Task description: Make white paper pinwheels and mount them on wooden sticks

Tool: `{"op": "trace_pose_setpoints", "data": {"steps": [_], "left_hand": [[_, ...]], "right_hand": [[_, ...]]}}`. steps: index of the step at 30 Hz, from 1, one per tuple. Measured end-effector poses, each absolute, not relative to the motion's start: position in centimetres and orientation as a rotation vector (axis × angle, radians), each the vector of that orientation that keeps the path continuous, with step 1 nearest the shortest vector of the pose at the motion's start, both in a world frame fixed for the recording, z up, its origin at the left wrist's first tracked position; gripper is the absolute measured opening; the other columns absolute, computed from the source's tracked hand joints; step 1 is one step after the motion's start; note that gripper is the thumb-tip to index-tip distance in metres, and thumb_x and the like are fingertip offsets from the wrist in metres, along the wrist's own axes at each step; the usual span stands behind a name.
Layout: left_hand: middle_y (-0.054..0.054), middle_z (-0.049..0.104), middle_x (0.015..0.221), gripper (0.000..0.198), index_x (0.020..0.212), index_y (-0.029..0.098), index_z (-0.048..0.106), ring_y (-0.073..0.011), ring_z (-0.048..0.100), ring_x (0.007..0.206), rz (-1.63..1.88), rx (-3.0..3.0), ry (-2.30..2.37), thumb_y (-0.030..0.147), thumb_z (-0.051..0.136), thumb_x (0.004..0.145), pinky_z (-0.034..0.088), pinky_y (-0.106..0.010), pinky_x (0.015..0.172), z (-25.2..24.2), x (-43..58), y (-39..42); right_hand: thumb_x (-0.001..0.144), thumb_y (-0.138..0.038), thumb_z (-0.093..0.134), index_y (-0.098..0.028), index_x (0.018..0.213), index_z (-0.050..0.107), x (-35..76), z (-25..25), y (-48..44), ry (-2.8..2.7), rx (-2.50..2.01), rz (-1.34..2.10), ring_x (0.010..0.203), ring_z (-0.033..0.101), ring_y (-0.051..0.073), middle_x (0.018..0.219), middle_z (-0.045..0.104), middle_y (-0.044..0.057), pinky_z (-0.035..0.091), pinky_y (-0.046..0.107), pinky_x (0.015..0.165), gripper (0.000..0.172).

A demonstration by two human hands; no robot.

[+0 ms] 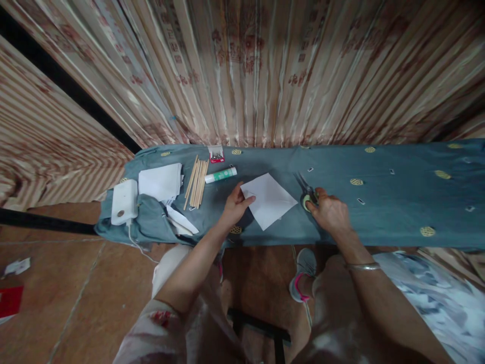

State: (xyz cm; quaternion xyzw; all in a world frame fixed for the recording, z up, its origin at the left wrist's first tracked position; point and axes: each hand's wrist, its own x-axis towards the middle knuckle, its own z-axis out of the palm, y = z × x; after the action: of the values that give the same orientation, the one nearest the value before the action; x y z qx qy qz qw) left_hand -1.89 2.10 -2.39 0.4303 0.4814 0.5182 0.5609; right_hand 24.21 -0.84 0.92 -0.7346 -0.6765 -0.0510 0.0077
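Note:
A square sheet of white paper [270, 201] is turned cornerwise in front of me. Its left corner is pinched by my left hand [237, 205], the thumb on top. To the right of the paper, my right hand [331, 210] is closed around the handles of a pair of scissors [304, 187]. The blades point away from me, toward the upper left, and look blurred against the cloth. The scissors are beside the paper's right corner. Whether the blades are spread cannot be made out.
On the blue-green cloth [397, 202] lie a glue stick [221, 175], several wooden sticks [197, 184], a small red-and-white box [216, 154] with metal bits, stacked white paper [159, 182], paper scraps [182, 221] and a white power strip [124, 202] with a cord. A patterned curtain [246, 76] hangs behind.

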Motion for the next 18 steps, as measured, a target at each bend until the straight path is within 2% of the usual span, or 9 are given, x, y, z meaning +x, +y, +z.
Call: {"op": "trace_pose_setpoints", "data": {"steps": [3, 5, 9, 12, 18], "left_hand": [[-0.012, 0.065, 0.119, 0.043, 0.116, 0.018, 0.060, -0.0248, 0.061, 0.110, 1.350, 1.268, 1.352, 0.032, 0.066, 0.076, 0.047, -0.042, 0.097, -1.8, -5.4, 3.4], [-0.015, 0.062, 0.125, 0.041, 0.118, 0.017, 0.060, -0.0270, 0.057, 0.117, 1.360, 1.495, 1.517, 0.032, 0.062, 0.080, 0.045, -0.043, 0.099, -1.5, -7.7, 4.6], [-0.014, 0.061, 0.128, 0.044, 0.119, 0.015, 0.061, -0.0309, 0.049, 0.126, 1.122, 1.951, 1.770, 0.019, 0.063, 0.074, 0.034, -0.049, 0.110, -1.4, -10.6, 7.3], [-0.016, 0.064, 0.122, 0.048, 0.117, 0.013, 0.063, -0.0337, 0.049, 0.123, 0.924, 2.088, 1.827, 0.014, 0.064, 0.069, 0.035, -0.049, 0.109, -1.7, -11.7, 8.8], [-0.016, 0.068, 0.113, 0.036, 0.109, 0.013, 0.067, -0.0334, 0.056, 0.114, 0.829, 2.084, 1.820, 0.019, 0.058, 0.075, 0.038, -0.047, 0.105, -2.2, -12.9, 9.2]], "right_hand": [[0.091, -0.035, 0.051, -0.006, 0.124, 0.055, 24.1, 0.8, -1.0, -2.149, -2.272, -0.149, 0.081, 0.069, 0.032, 0.085, 0.071, 0.021, 0.049, 0.036, 0.068, 0.045], [0.091, -0.033, 0.049, -0.004, 0.125, 0.054, 24.3, 0.5, -1.1, -2.173, -2.227, -0.127, 0.082, 0.069, 0.033, 0.088, 0.072, 0.022, 0.050, 0.037, 0.070, 0.045], [0.091, -0.031, 0.044, -0.004, 0.128, 0.053, 24.7, 0.1, -1.1, -2.139, -2.098, -0.154, 0.086, 0.068, 0.034, 0.096, 0.071, 0.025, 0.051, 0.041, 0.072, 0.047], [0.092, -0.035, 0.040, -0.006, 0.130, 0.052, 24.9, 0.2, -1.2, -2.094, -2.028, -0.180, 0.093, 0.066, 0.034, 0.103, 0.070, 0.024, 0.051, 0.041, 0.076, 0.048], [0.094, -0.037, 0.038, -0.007, 0.132, 0.051, 25.1, 0.7, -1.5, -2.029, -1.982, -0.075, 0.103, 0.063, 0.034, 0.114, 0.067, 0.023, 0.050, 0.043, 0.085, 0.050]]}}
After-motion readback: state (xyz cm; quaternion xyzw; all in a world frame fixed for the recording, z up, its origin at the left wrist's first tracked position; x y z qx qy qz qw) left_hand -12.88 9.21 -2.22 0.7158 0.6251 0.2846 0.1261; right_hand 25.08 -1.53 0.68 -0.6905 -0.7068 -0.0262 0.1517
